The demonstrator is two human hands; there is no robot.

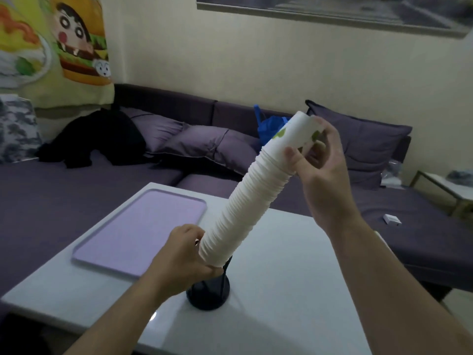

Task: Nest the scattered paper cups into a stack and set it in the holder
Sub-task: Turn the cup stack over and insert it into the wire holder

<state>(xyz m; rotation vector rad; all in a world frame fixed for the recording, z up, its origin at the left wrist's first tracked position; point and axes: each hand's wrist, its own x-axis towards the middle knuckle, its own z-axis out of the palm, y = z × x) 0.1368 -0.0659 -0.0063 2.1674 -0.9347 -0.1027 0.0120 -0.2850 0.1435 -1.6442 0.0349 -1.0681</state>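
My left hand (185,254) grips the lower end of the cup stack (252,196), tilted above the black holder (208,294) near the table's (294,290) front edge; my right hand (320,162) clasps its top.

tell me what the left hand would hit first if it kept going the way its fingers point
Likely nothing new: the left hand already grips the low end of the paper cup stack, directly ahead. Depth is unclear.
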